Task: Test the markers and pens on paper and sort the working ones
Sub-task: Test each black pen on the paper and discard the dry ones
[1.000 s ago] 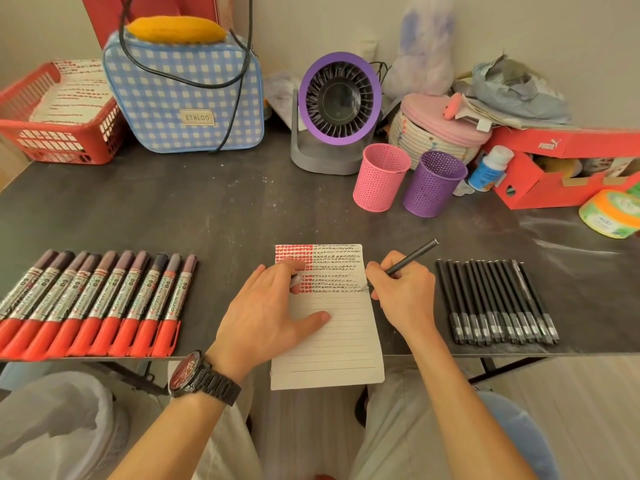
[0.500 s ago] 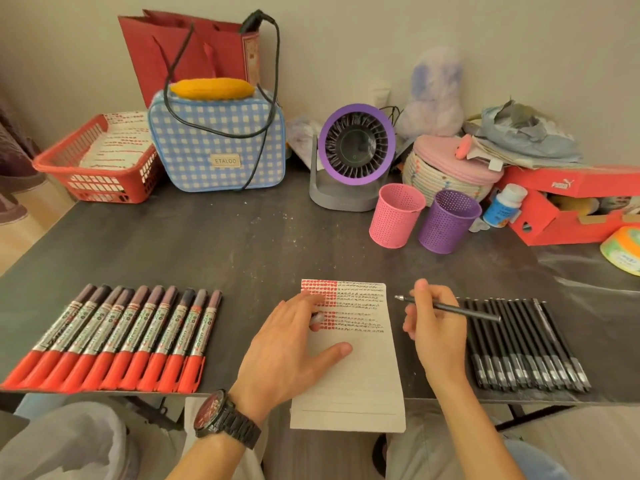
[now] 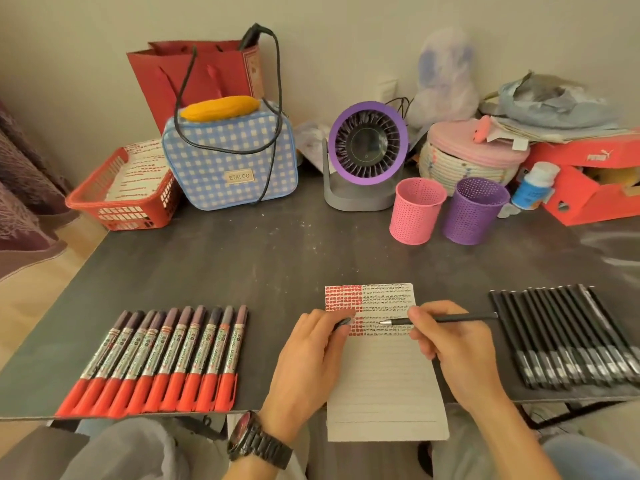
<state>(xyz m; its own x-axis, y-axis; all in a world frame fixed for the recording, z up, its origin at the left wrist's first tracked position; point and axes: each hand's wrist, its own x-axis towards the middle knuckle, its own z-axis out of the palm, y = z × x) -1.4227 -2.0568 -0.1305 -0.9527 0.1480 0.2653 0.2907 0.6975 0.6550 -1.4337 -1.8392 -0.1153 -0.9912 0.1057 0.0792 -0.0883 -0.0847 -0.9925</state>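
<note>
Nearest to me is the dark watch on my left wrist, and the lined paper hangs a little over the near edge of the grey table. My left hand lies palm down on the left side of the paper, and its fingertips pinch a small dark cap. My right hand is curled around a black pen, which lies almost level with its tip pointing left over the upper part of the paper. There the sheet carries red blocks on the left and rows of black marks on the right; whether the tip touches the sheet I cannot tell. Left of the paper, well apart, the red markers lie side by side in one row, with red ends toward me. On the right the black pens lie in a row, just beside my right hand. Farther back the pink cup and the purple cup stand close together. Behind them is a purple fan, then to its left a blue checked bag and a red basket, and at the far right a red box
</note>
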